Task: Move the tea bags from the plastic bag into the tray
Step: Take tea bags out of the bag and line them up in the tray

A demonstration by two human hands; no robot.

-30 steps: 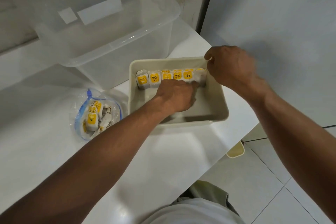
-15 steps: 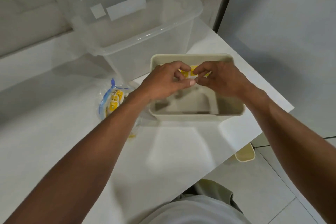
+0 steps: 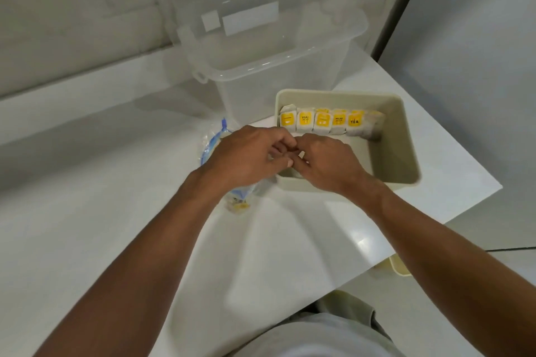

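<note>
Nearest you on the white counter (image 3: 145,240), the plastic bag (image 3: 211,144) lies with its long axis running away from you. Its near end pokes out below your left wrist, showing a few tea bags in the bag (image 3: 240,206) as blurred yellow-and-white shapes. The next pick turns on this: those bags sit down and to the left of your fingertips, directly under your left hand (image 3: 246,156). That hand is the nearer one, while your right hand (image 3: 327,165) is over the near-left corner of the tray (image 3: 404,136). Both hands have their fingers curled and the tips meeting each other (whether they pinch a bag between them cannot be told). Beyond them, along the tray's far wall, stands the row of tea bags (image 3: 322,122), upright and side by side, with yellow labels facing you except the rightmost one, which shows plain paper. A clear storage box (image 3: 275,66) stands behind the tray.
</note>
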